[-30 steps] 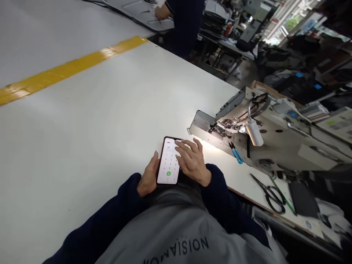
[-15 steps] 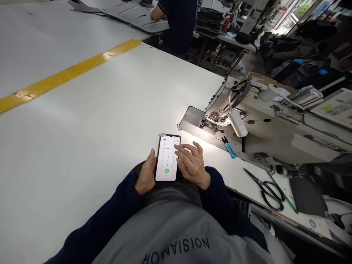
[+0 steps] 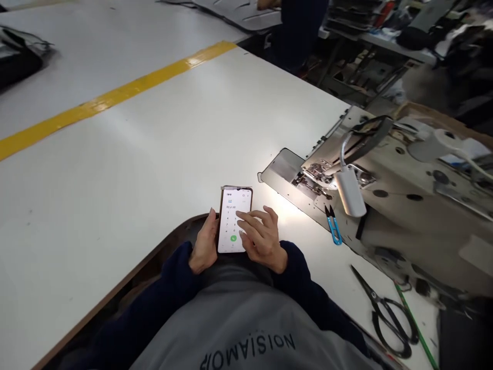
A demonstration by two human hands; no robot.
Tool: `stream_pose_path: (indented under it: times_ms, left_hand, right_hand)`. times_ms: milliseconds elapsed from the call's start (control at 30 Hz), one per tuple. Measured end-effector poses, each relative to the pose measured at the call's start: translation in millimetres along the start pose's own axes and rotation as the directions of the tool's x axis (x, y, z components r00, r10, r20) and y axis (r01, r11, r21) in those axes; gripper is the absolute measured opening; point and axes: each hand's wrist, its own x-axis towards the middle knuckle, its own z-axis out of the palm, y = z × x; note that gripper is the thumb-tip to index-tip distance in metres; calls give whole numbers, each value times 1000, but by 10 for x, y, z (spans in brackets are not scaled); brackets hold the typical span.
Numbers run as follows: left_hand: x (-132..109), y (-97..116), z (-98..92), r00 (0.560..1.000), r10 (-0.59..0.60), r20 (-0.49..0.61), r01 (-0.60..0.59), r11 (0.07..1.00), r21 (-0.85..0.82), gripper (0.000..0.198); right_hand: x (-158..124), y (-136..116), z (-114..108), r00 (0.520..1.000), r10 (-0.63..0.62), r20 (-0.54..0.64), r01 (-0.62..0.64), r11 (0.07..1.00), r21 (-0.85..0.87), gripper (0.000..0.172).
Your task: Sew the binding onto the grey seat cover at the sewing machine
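A smartphone (image 3: 227, 226) with a lit dial-pad screen and a green call button is held over my lap, at the edge of the white table. My left hand (image 3: 205, 243) grips it along its left side, thumb at the edge; the fingers behind are hidden. My right hand (image 3: 264, 239) hovers over or touches the right part of the screen. Its fingers are apart and slightly bent, with the index fingertip at the upper keys. Whether that fingertip presses the glass I cannot tell.
To the right stands a sewing machine (image 3: 408, 190) with a lit lamp (image 3: 349, 192). Blue thread snips (image 3: 333, 226) and black scissors (image 3: 385, 313) lie beside it. Yellow tape (image 3: 134, 88) crosses the white table (image 3: 162, 149). Another person (image 3: 300, 31) is at the far edge.
My right hand has moved left across the phone screen, toward the middle keys. The camera view has shifted, so the sewing machine and scissors appear farther right. My left hand keeps its hold.
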Motion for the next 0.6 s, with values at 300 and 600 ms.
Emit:
stream_pose_path:
  times_ms: [300, 600]
  left_hand:
    - [-148, -118, -265, 979, 112, -169, -133, 985, -114, 60]
    - [-727, -18, -816, 940, 211, -267, -272, 937, -220, 60]
  right_hand:
    - [265, 101, 297, 996, -29, 79, 21, 995, 101, 17]
    - [440, -516, 745, 948, -275, 160, 233, 943, 239, 18]
